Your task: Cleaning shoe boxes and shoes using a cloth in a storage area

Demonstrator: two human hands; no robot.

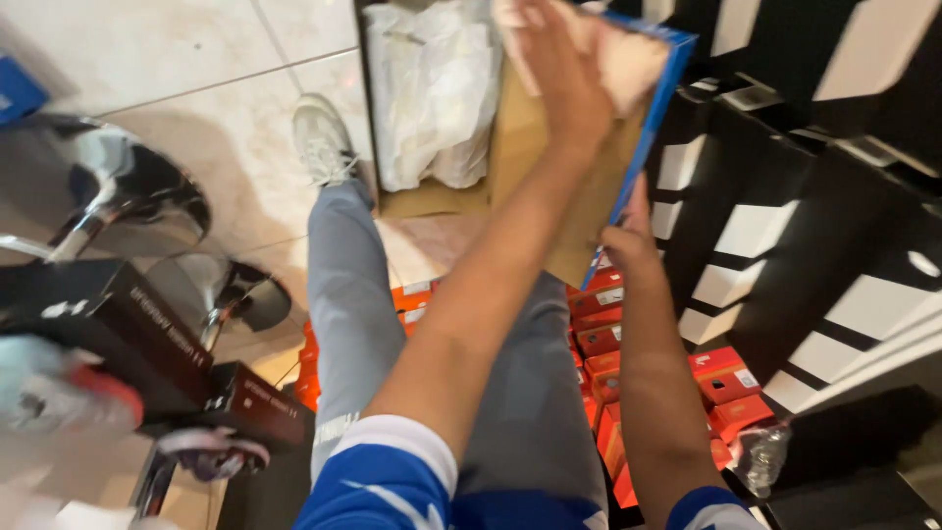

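far left: dark maroon rectangular cardboard boxes (186, 358) stacked at a tilt, blurred; chrome curved stool base (108, 201) behind them on pale floor tiles (147, 49)
left-centre: grey-trousered leg (343, 294) stretched out, pale worn sneaker (322, 137) on the tile
top centre: open brown cardboard carton (432, 201) on the floor, crumpled white wrapping paper (427, 93) inside
left hand: left hand (554, 74) raised, palm flat on the inner face of the blue-edged brown cardboard box lid (589, 186); fingers extended and close together, pressing pale tissue paper (628, 59) against the lid; fingertips run off the top edge, blurred
box lid position: held up in the air above the lap, tilted, blue rim (648, 128) on its right side, partly in front of the carton
right hand: right hand (628, 240) lower down, gripping the lid's bottom right edge at the blue rim; thumb points up along the rim, other fingers hidden behind the cardboard, cannot tell their spread
below the arms: stack of orange-red shoe boxes (608, 344) with white labels, more at (731, 388)
sleeves: blue sleeves with white cuffs (392, 471)
right: black-and-white slatted shelving (805, 196)
bottom right: clear crumpled plastic bag (760, 456) just beside the orange-red boxes
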